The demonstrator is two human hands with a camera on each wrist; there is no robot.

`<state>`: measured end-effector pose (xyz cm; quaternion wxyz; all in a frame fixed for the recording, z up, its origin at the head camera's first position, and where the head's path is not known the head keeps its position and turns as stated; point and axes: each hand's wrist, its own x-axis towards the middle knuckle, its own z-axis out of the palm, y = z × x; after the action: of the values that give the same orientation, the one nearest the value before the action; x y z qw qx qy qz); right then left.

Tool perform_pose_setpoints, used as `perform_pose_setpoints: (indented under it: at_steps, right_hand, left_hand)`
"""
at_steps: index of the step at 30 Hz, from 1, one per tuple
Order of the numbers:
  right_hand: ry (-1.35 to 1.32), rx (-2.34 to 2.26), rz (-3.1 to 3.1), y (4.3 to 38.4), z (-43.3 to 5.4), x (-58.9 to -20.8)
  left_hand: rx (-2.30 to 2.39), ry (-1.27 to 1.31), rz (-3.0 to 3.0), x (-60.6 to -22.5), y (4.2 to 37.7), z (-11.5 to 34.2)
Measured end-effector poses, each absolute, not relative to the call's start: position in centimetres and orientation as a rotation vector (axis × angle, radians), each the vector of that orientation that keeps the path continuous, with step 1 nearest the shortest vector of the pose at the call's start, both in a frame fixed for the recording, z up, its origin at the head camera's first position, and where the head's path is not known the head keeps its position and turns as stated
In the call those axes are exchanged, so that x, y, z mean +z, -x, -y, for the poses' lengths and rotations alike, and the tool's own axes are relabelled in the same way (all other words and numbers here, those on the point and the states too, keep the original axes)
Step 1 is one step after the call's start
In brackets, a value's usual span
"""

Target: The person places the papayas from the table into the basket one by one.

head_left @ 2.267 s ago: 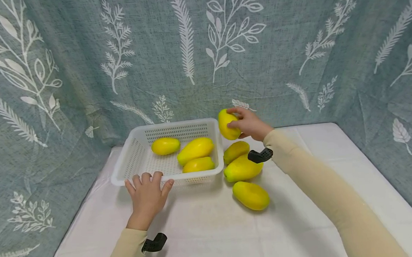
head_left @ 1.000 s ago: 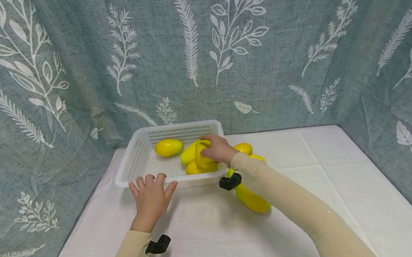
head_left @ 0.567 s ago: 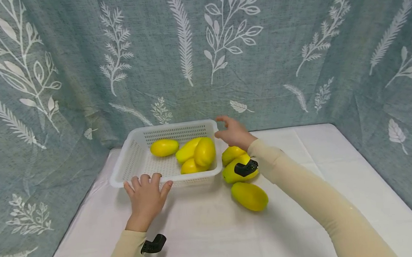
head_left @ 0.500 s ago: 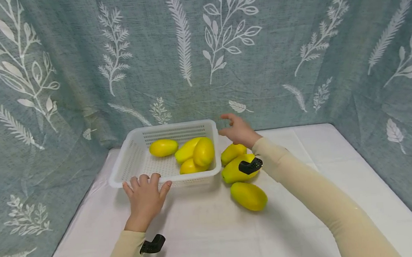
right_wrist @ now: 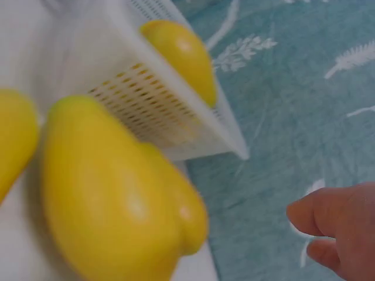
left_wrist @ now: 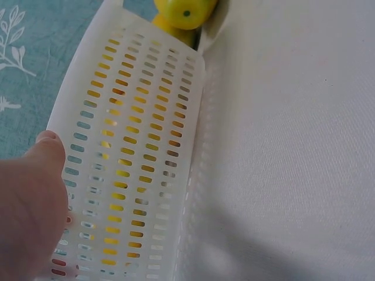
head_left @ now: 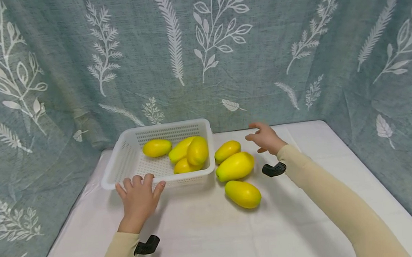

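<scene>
A white perforated plastic basket (head_left: 123,181) stands at the back left of the table with several yellow, mango-like fruits inside. One of these, an upright fruit (head_left: 197,151), leans over two others at the basket's right end. My left hand (head_left: 139,199) grips the front rim, fingers over the edge; in the left wrist view its thumb (left_wrist: 50,155) lies along the rim outside. To the right of the basket lie three more fruits: a back one (head_left: 228,151), a larger middle one (head_left: 235,167) and a front one (head_left: 243,194). My right hand (head_left: 265,139) holds nothing, fingers apart, right of the back fruit.
A white cloth (head_left: 199,232) covers the table. Behind and at both sides hangs a grey-green curtain (head_left: 275,40) with white leaf patterns. The basket's right wall (right_wrist: 146,99) rises close beside the loose fruits.
My right hand carried a fruit over the basket's right end and let it go on top of the others there. It has since withdrawn right, past the loose fruits. My left hand stays on the rim.
</scene>
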<state>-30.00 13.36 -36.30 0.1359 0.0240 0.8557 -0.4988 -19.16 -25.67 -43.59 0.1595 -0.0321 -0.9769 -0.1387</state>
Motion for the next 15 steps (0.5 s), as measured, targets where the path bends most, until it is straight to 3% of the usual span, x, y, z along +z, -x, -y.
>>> perform_pose_setpoints:
  at_steps: [15]
  right_hand:
    - [-0.150, -1.391, -2.387, 26.4, -12.9, -41.8]
  left_hand:
    - [-0.404, 0.093, 2.787, -43.7, 19.1, 25.6]
